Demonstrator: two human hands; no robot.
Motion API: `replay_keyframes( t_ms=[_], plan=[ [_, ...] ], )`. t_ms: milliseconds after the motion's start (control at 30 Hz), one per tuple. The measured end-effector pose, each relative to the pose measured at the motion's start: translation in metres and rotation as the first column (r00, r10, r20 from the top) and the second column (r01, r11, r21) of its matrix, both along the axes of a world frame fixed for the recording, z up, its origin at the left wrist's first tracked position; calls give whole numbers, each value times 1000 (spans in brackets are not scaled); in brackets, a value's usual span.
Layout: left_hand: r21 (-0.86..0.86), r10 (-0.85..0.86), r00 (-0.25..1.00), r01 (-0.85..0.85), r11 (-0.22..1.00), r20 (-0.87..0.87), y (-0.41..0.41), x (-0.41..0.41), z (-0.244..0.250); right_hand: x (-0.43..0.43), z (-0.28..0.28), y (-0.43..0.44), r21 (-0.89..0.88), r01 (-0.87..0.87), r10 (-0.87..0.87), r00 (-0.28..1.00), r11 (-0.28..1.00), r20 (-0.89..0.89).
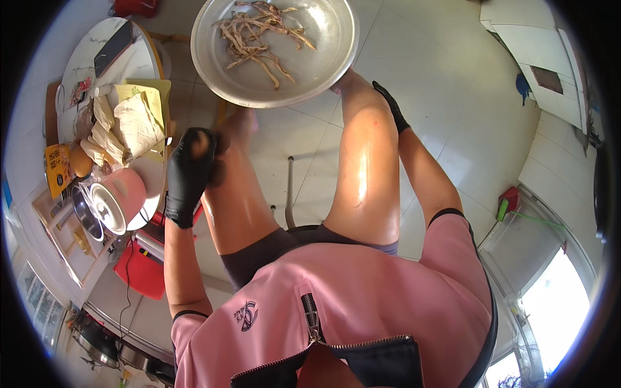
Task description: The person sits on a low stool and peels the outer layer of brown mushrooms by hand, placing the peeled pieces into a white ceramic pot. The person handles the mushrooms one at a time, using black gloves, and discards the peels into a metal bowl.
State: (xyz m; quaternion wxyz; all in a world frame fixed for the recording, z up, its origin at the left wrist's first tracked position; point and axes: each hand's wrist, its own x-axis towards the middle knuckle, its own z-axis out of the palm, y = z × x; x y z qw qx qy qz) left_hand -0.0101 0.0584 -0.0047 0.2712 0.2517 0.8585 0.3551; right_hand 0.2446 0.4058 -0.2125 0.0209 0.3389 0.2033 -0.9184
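A wide metal basin (330, 53) stands before me past my knees, cut off by the top of the view. Brown, stringy dried strips (252, 46) lie in a tangled heap in it, mostly on its left half. My left hand (189, 169), in a black glove, is raised beside my left knee with the fingers curled. A skin-toned patch shows among those fingers, and I cannot tell whether they hold anything. My right hand (390, 104), also black-gloved, lies flat along the outer side of my right leg, its fingers stretched out and its palm side hidden.
On my left, a marble-patterned table (145, 53) carries a dark tray (114, 48), crumpled pale cloth or paper (138, 123), an orange packet (59, 167) and a pink pot (127, 191). A red stool (140, 271) is below it. White cabinets (548, 58) line the right side.
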Motion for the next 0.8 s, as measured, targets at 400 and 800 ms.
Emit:
replay_keyframes(
  t_ms=[400, 800],
  plan=[
    [-122, -59, 976, 35, 992, -207, -4, 9, -2, 62, 126, -93, 495, 31, -69, 996, 869, 59],
    [-96, -71, 979, 53, 994, -193, -8, 2, -27, 131, 157, -121, 847, -528, -20, 848, 61, 529]
  ],
)
